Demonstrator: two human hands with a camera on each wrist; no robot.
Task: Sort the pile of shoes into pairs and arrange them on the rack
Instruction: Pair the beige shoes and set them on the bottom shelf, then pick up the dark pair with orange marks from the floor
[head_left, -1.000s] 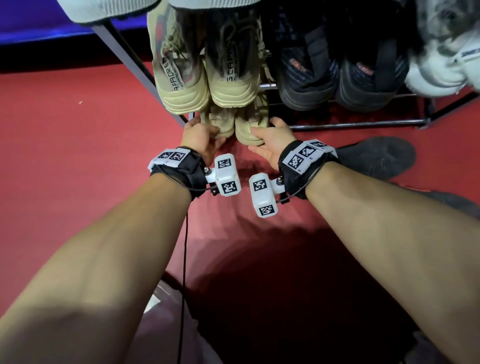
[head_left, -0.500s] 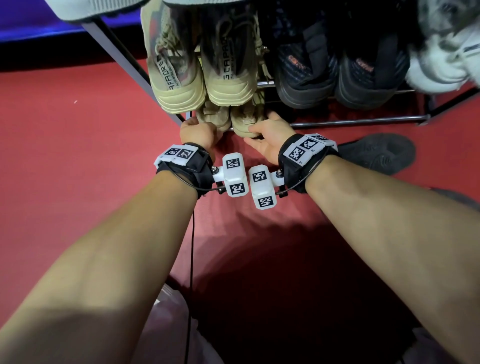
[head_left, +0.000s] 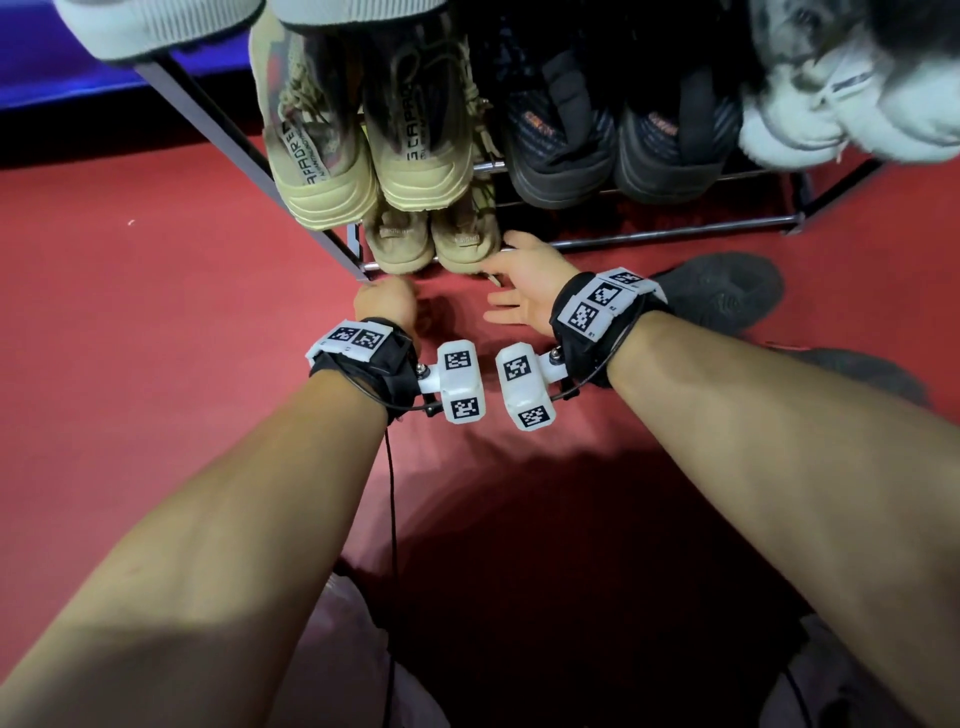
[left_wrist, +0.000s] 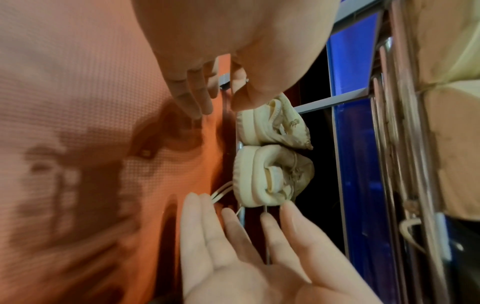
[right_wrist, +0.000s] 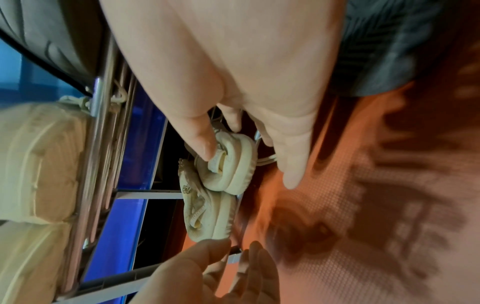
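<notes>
A small beige pair of shoes stands side by side on the rack's bottom shelf, the left shoe (head_left: 399, 244) and the right shoe (head_left: 467, 238), heels towards me. My left hand (head_left: 387, 297) hangs just in front of the left shoe, off it, fingers loosely bent and holding nothing. My right hand (head_left: 498, 283) is spread beside the right shoe's heel. In the right wrist view its thumb (right_wrist: 203, 144) lies against that heel (right_wrist: 228, 162) while the other fingers stay straight. A black shoe (head_left: 722, 293) lies on the red floor to the right.
The shelf above holds big beige sneakers (head_left: 415, 150), a dark pair (head_left: 561, 145) and pale fluffy shoes (head_left: 831, 104). The rack's slanted leg (head_left: 228, 135) and front rail (head_left: 675, 233) frame the bottom shelf. Another dark shoe (head_left: 857, 371) lies by my right forearm.
Both hands gripped the heels of the small beige shoes and pushed them onto the bottom shelf. Now they have let go; the left hand has drawn back and the right has spread.
</notes>
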